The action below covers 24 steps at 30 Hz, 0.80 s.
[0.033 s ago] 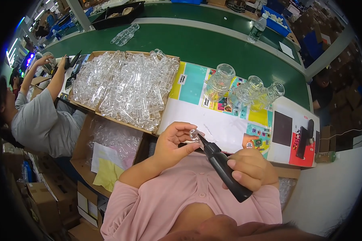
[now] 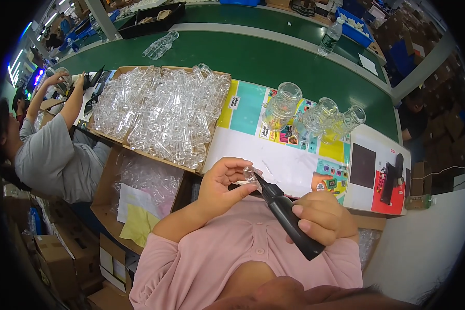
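Between the thumb and fingers of my left hand (image 2: 223, 182) is a small clear piece with a rounded end (image 2: 249, 172). My right hand (image 2: 320, 216) is wrapped round a black squeeze bottle (image 2: 288, 221) with a narrow pointed nozzle. The bottle tilts up and to the left, its tip at the clear piece; whether they touch is too small to tell. Beyond my hands, several clear jar-like vessels (image 2: 282, 106) stand on a printed sheet. To the left lies a shallow cardboard box (image 2: 225, 98) heaped with clear tube-shaped parts (image 2: 165, 111).
A few clear parts (image 2: 161, 45) lie on the green table (image 2: 232, 51), and a plastic bottle (image 2: 330, 37) stands at its far right. Below the heaped box is an open carton (image 2: 106, 206) holding clear bags and papers. At the left, a person in a grey shirt (image 2: 57, 160) works with raised arms.
The clear piece has turned slightly between my left fingers. The black bottle and both my hands stay in nearly the same place.
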{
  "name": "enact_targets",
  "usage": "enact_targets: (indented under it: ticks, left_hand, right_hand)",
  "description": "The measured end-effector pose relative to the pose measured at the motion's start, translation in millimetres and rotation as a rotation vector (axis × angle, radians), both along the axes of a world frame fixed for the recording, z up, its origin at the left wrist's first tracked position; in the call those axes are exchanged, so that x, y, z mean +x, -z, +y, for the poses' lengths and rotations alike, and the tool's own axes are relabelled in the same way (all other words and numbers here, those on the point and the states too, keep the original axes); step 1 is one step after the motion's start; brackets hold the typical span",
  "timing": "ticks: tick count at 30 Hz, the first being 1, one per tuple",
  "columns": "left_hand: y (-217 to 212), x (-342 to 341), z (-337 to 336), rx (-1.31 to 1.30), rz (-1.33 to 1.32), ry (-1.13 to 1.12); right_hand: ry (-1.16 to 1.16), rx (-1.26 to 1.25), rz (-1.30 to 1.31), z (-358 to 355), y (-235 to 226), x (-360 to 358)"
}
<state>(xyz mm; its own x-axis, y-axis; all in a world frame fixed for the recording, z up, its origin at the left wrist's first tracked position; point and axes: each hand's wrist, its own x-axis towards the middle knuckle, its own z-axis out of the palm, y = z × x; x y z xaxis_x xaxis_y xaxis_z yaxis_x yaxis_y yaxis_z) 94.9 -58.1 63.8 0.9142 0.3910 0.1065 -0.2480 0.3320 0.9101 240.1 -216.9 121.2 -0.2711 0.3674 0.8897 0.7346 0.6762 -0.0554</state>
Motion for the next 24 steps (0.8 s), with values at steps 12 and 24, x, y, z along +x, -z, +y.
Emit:
enact_targets:
  ticks: [12,24]
  left_hand:
    - [7.4,5.3,4.2,0.569,-0.058,-0.209]
    - [20.3,60.2,16.5,0.842,0.039,-0.516]
  right_hand:
    - [0.12,-0.234,0.205,-10.5,-11.5,9.1]
    - [-0.055,0.15,2.101,14.2,65.3,39.6]
